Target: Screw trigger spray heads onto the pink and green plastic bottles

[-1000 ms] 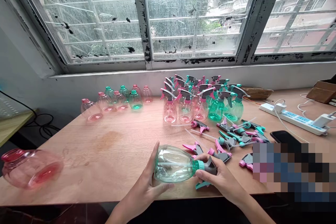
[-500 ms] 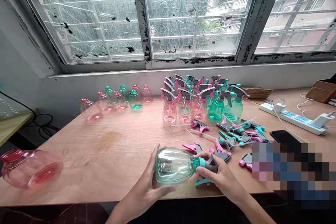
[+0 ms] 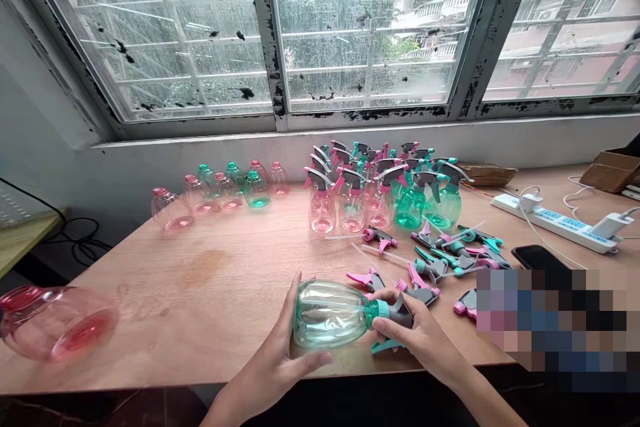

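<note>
A clear green spray bottle (image 3: 330, 315) lies sideways between my hands above the table's front edge. My left hand (image 3: 277, 360) cups its base, the thumb along the lower side. At the neck, my right hand (image 3: 420, 333) pinches the sprayer head (image 3: 400, 313) near its teal collar (image 3: 382, 309). A thin tube shows faintly inside the bottle. Just beyond my right hand, loose pink-and-grey sprayer heads (image 3: 419, 288) and teal ones (image 3: 440, 260) lie scattered with their tubes.
Finished-looking pink and green spray bottles (image 3: 353, 210) stand grouped at the back. Several open bottles (image 3: 257, 192) stand at back left; a pink bottle (image 3: 65, 323) is at front left. A power strip (image 3: 560, 223), a phone (image 3: 540, 257) and a blurred patch lie right.
The view shifts very slightly. Both hands keep their hold on the bottle and sprayer head, with almost no visible movement.
</note>
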The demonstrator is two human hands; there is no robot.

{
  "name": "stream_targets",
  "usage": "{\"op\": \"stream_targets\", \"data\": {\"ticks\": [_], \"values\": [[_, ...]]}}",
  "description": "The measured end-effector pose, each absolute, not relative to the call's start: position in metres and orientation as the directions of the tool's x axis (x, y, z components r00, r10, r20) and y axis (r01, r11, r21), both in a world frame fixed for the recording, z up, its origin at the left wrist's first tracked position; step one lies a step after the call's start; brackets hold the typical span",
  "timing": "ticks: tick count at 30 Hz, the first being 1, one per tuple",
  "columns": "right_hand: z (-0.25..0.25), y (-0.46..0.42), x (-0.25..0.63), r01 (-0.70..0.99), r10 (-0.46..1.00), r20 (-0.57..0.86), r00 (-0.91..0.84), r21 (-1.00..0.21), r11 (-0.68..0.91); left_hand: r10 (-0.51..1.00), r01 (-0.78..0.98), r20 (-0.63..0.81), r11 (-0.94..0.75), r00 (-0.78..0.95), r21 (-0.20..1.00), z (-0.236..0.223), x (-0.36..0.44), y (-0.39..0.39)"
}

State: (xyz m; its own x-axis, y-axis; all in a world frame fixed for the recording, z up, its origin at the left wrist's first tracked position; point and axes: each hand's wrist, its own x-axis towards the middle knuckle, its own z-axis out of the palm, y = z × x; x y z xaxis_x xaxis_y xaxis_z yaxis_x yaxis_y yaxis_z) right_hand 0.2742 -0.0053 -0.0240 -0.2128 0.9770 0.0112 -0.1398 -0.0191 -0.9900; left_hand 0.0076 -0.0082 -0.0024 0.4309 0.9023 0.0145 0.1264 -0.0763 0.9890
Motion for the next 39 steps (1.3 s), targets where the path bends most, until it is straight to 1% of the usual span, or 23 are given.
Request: {"op": "stream_targets", "data": {"ticks": [6,9,13,21,24,28,33,39], "values": [[-0.0233,-0.0041,0.2747,-0.142,0.979,0.008,-0.204,-0.99,-0.021,0.909,0.171,0.047,-0.128,0.414,0.977,-0.0075,0.0064,-0.0059],[-0.0234,-0.004,0.2746,-0.16,0.979,0.014,-0.204,-0.987,-0.02,0.899,0.201,0.053,-0.154,0.434,0.967,-0.0107,0.0034,-0.0022],[-0.0226,-0.0044,0.2743,-0.172,0.978,0.017,-0.206,-0.985,-0.019,0.89,0.202,0.026,-0.131,0.456,0.971,-0.0093,0.0025,-0.0013],[-0.0234,-0.0045,0.2749,-0.165,0.977,0.017,-0.214,-0.986,-0.02,0.907,0.171,-0.026,-0.051,0.42,0.984,-0.0011,0.0074,-0.0069],[-0.0232,-0.0043,0.2752,-0.174,0.976,0.016,-0.216,-0.985,-0.023,0.903,0.186,-0.016,-0.071,0.428,0.98,-0.0014,0.0063,-0.0046],[-0.0206,-0.0043,0.2747,-0.185,0.975,0.01,-0.224,-0.982,-0.033,0.884,0.146,-0.008,-0.068,0.468,0.987,-0.0049,0.0039,-0.0021],[-0.0189,-0.004,0.2745,-0.18,0.975,0.006,-0.223,-0.983,-0.035,0.886,0.137,0.047,-0.124,0.462,0.983,-0.0104,0.0023,-0.0014],[-0.0193,-0.0046,0.2752,-0.152,0.975,0.005,-0.224,-0.988,-0.03,0.87,0.125,-0.037,-0.028,0.491,0.992,-0.0047,0.0028,-0.0029]]}}
